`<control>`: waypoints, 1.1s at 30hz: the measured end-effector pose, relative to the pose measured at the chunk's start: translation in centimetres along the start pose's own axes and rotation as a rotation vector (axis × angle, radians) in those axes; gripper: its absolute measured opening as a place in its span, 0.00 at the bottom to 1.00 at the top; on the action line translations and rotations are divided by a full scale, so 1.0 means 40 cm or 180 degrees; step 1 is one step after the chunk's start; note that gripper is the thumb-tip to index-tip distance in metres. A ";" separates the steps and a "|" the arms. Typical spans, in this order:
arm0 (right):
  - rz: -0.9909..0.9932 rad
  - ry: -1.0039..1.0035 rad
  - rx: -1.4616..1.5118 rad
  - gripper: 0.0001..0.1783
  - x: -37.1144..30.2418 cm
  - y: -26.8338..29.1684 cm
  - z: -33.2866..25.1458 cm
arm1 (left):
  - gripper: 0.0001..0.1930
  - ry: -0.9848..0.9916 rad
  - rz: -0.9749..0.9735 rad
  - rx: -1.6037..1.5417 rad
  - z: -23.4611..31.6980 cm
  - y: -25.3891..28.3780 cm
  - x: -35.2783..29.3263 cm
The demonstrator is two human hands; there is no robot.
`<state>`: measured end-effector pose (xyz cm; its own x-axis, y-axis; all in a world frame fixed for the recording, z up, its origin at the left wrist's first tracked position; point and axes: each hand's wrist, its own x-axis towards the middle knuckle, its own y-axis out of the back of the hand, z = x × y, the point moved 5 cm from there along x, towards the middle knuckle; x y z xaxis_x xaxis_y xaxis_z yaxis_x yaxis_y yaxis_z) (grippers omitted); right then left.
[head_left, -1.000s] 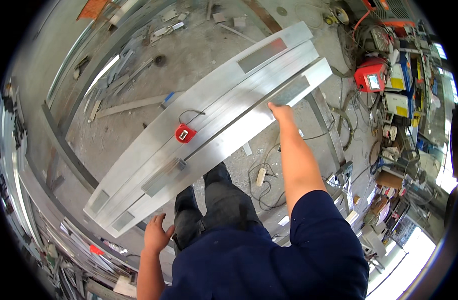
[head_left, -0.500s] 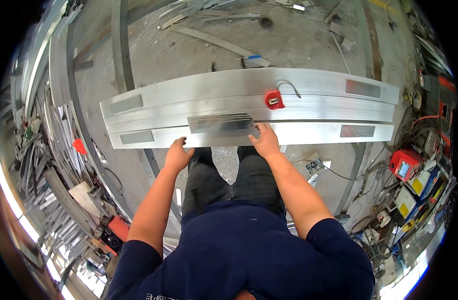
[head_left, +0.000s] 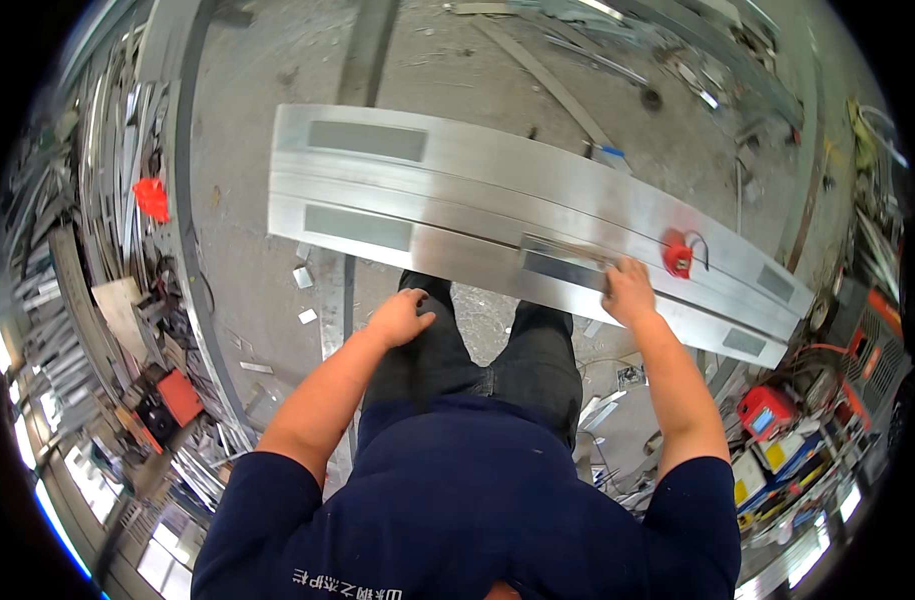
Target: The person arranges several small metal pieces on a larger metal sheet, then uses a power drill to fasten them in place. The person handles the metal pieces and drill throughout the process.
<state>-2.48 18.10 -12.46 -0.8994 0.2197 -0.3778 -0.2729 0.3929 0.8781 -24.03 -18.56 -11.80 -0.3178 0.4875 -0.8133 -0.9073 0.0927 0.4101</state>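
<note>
Two long silvery metal beams point(head_left: 497, 165) lie side by side across in front of my legs. A small stack of narrow metal plates point(head_left: 562, 266) rests on the nearer beam around its middle. My right hand point(head_left: 630, 292) is at the stack's right end, its fingers curled around that end. My left hand point(head_left: 401, 318) hangs over my left thigh, short of the beam's near edge, fingers loosely apart and holding nothing. Flat grey plates point(head_left: 367, 140) lie near both ends of the beams. A red tape measure point(head_left: 677, 260) sits on the beams, right of my right hand.
Beneath the beams run steel supports point(head_left: 367, 50). Metal offcuts and strips point(head_left: 547, 85) litter the floor beyond. Racks of metal lengths point(head_left: 97, 130) and a red bag point(head_left: 151, 199) are at left. A red machine with a screen point(head_left: 765, 412) and cables stand at right.
The view has swung left, so the beams now slant down to the right. My left hand has drawn back from the beam's edge. My right hand stays at the stack's right end.
</note>
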 end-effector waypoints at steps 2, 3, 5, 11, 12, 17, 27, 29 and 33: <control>-0.0176 -0.0390 0.0207 0.17 -0.014 0.036 -0.023 | 0.27 0.0126 0.0021 -0.0052 -0.137 0.051 -0.011; -0.0366 -0.0710 0.0478 0.15 -0.024 0.048 -0.037 | 0.27 0.0148 0.0127 -0.0033 -0.194 0.087 -0.013; -0.0333 -0.0986 0.0788 0.17 -0.046 0.078 -0.094 | 0.26 0.0276 0.0405 -0.0332 -0.310 0.158 -0.013; 0.0150 -0.0556 0.1141 0.30 0.217 0.146 -0.427 | 0.26 0.0605 0.1126 -0.0864 -0.513 0.352 0.002; 0.0112 -0.0462 0.1160 0.30 0.280 0.115 -0.471 | 0.25 0.0619 0.1239 -0.0829 -0.528 0.370 0.010; 0.0053 0.0016 0.1324 0.27 0.598 0.024 -0.719 | 0.24 0.0581 0.1317 -0.1232 -0.513 0.458 0.036; 0.0843 0.0774 0.0472 0.28 0.749 0.013 -0.823 | 0.23 0.0251 0.1816 -0.1169 -0.487 0.538 0.155; 0.0814 0.0494 0.0791 0.26 0.733 0.020 -0.801 | 0.23 0.0096 0.2225 -0.1013 -0.469 0.567 0.194; 0.0456 -0.1405 0.1957 0.21 0.661 -0.018 -0.705 | 0.21 -0.0070 0.2574 -0.0537 -0.416 0.623 0.259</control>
<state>-35.68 -1.56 -14.81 -0.6569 0.5910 -0.4682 0.1909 0.7311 0.6550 -54.50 -25.64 -16.87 -0.8866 0.3648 -0.2845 -0.4304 -0.4249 0.7964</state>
